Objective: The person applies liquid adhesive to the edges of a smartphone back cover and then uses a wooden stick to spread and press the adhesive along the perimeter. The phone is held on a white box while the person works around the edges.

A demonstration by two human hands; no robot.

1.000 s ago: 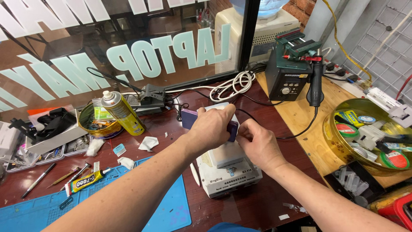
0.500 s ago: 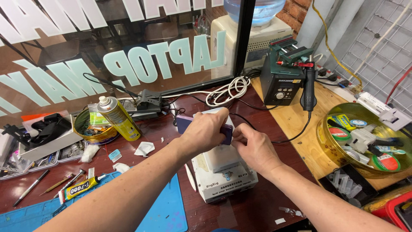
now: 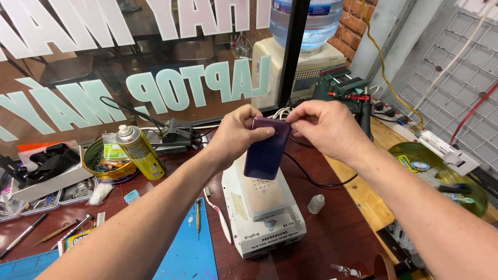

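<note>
A single head-worn camera is looking down and forward from close above the workbench (image 3: 337,228), facing its far edge and the window (image 3: 155,62) behind, with both forearms reaching in from the near edge

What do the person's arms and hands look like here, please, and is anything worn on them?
Both forearms are bare right up to the frame's edge, with no sleeve showing. The left hand and the right hand wear no gloves, and no watch, ring or wristband is visible on either.
</note>
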